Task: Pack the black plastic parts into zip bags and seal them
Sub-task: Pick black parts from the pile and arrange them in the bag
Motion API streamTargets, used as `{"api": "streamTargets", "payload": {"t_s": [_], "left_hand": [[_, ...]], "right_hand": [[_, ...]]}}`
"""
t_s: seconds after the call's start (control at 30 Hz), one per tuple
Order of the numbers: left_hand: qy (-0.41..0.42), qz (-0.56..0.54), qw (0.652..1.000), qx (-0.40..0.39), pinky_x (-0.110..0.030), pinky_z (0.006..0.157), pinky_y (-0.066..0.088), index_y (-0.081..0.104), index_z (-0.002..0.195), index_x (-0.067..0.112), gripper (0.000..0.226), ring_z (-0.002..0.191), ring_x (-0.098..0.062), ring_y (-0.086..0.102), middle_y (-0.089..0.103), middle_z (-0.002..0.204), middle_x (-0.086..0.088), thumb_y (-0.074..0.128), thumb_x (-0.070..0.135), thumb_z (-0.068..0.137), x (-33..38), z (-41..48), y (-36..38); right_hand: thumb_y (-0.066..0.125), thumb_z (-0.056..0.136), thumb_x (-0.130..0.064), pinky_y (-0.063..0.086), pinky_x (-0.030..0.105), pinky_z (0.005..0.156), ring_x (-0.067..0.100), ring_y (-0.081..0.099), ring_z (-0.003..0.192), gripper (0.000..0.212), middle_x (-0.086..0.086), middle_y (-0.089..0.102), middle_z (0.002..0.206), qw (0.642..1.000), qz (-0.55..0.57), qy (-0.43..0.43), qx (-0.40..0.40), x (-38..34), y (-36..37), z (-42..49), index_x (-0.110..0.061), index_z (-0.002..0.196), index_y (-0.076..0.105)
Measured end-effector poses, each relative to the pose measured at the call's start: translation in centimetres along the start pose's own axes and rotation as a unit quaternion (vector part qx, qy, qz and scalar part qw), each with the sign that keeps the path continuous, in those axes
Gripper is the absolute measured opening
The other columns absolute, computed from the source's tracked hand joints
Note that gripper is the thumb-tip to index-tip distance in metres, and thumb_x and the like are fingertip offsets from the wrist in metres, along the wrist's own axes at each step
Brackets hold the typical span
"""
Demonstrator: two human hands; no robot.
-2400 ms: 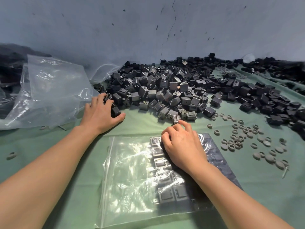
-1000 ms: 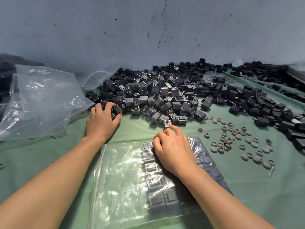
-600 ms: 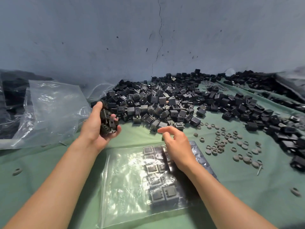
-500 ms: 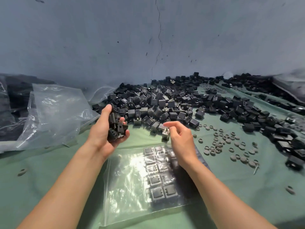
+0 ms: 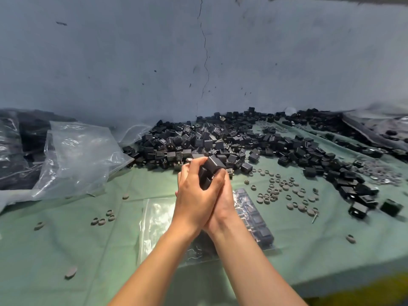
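Several small black boxy plastic parts (image 5: 210, 170) cupped between both hands just above the clear zip bag (image 5: 154, 217), flat on the green-clothed desk (image 5: 55, 250); likely being squared up for sliding in. Grip of left hand (image 5: 192, 195) wrapped over them, grip of right hand (image 5: 225, 195) closed on them from behind. Loose heap of black parts (image 5: 198, 140) within reach beyond.

I'm looking down at a small factory packing bench. A green cloth (image 5: 66, 239) carries a big heap of black plastic parts (image 5: 198, 138). Loose grey rings (image 5: 282, 191) lie right of the heap, clear plastic bags (image 5: 77, 155) left of it, and a bare cracked wall (image 5: 132, 62) stands behind it.
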State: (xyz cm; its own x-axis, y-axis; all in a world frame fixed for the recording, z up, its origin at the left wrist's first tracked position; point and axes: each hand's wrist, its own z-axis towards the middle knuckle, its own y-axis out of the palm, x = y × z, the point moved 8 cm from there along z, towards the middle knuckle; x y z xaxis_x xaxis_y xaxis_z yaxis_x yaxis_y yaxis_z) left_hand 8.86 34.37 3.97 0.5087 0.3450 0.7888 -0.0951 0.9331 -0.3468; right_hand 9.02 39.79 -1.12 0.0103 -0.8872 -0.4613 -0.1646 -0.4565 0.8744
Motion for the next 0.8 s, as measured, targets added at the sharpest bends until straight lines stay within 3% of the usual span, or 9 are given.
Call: {"api": "streamTargets", "payload": {"t_s": [0.1, 0.2, 0.37, 0.47, 0.53, 0.67, 0.8], "left_hand": [[0.002, -0.023, 1.000, 0.003, -0.009, 0.078, 0.041, 0.050, 0.116, 0.043, 0.048, 0.101, -0.006, 0.056, 0.055, 0.108, 0.009, 0.053, 0.073, 0.078, 0.2, -1.0, 0.0], [0.006, -0.034, 0.999, 0.007, -0.005, 0.073, 0.044, 0.052, 0.114, 0.044, 0.043, 0.094, 0.001, 0.061, 0.061, 0.105, 0.009, 0.056, 0.071, 0.080, 0.2, -1.7, 0.0], [0.011, -0.053, 0.998, 0.034, -0.005, 0.072, 0.045, 0.052, 0.110, 0.046, 0.037, 0.090, 0.000, 0.066, 0.067, 0.105, 0.010, 0.059, 0.068, 0.081, 0.0, -2.3, -0.2], [-0.001, -0.099, 0.994, 0.050, -0.023, 0.089, 0.052, 0.052, 0.110, 0.047, 0.034, 0.107, -0.010, 0.064, 0.065, 0.119, 0.006, 0.060, 0.065, 0.082, 0.0, -2.5, -0.3], [-0.016, -0.170, 0.982, 0.076, -0.038, 0.093, 0.052, 0.055, 0.112, 0.038, 0.035, 0.107, -0.016, 0.065, 0.067, 0.111, 0.006, 0.061, 0.059, 0.085, 0.4, -2.7, -0.6], [-0.091, -0.293, 0.935, 0.178, -0.021, 0.072, 0.051, 0.057, 0.109, 0.020, 0.040, 0.078, 0.001, 0.064, 0.067, 0.086, 0.016, 0.059, 0.054, 0.089, -0.4, -2.8, -1.6], [-0.235, -0.411, 0.843, 0.255, -0.031, 0.083, 0.055, 0.061, 0.098, 0.022, 0.037, 0.089, -0.010, 0.069, 0.068, 0.097, 0.005, 0.058, 0.057, 0.091, -3.4, -3.5, -1.9]], "right_hand": [[0.045, 0.093, -0.050, 0.049, 0.037, 0.095, 0.025, 0.063, 0.090, 0.049, 0.012, 0.066, 0.094, 1.000, -0.010, -0.011, 0.005, -0.1, -0.4, -0.6, -0.008, 0.098, 0.070], [0.056, 0.075, -0.049, 0.054, 0.028, 0.072, 0.019, 0.066, 0.075, 0.043, 0.007, 0.066, 0.082, 0.999, -0.002, -0.031, -0.007, -0.4, -0.6, -0.8, -0.011, 0.088, 0.072], [0.050, 0.089, -0.044, 0.055, 0.027, 0.065, 0.020, 0.065, 0.071, 0.038, 0.006, 0.065, 0.082, 1.000, 0.014, 0.007, 0.025, 0.4, -2.0, -0.8, -0.011, 0.088, 0.071], [0.052, 0.090, -0.042, 0.057, 0.027, 0.056, 0.023, 0.069, 0.063, 0.039, 0.009, 0.069, 0.077, 0.997, 0.066, 0.029, 0.038, 1.1, -2.3, -1.0, -0.009, 0.090, 0.072], [0.051, 0.092, -0.038, 0.056, 0.028, 0.051, 0.024, 0.069, 0.058, 0.030, 0.010, 0.069, 0.074, 0.993, 0.105, 0.016, 0.046, 1.2, -2.3, -1.1, -0.011, 0.097, 0.064], [0.045, 0.096, -0.037, 0.058, 0.032, 0.052, 0.025, 0.071, 0.060, 0.031, 0.012, 0.073, 0.076, 0.988, 0.147, 0.001, 0.041, 1.5, -2.8, -1.1, -0.015, 0.093, 0.067], [0.050, 0.091, -0.037, 0.061, 0.046, 0.077, 0.036, 0.072, 0.084, 0.035, 0.016, 0.073, 0.103, 0.978, 0.204, 0.016, 0.029, 2.0, -2.9, -0.9, -0.019, 0.114, 0.069]]}}
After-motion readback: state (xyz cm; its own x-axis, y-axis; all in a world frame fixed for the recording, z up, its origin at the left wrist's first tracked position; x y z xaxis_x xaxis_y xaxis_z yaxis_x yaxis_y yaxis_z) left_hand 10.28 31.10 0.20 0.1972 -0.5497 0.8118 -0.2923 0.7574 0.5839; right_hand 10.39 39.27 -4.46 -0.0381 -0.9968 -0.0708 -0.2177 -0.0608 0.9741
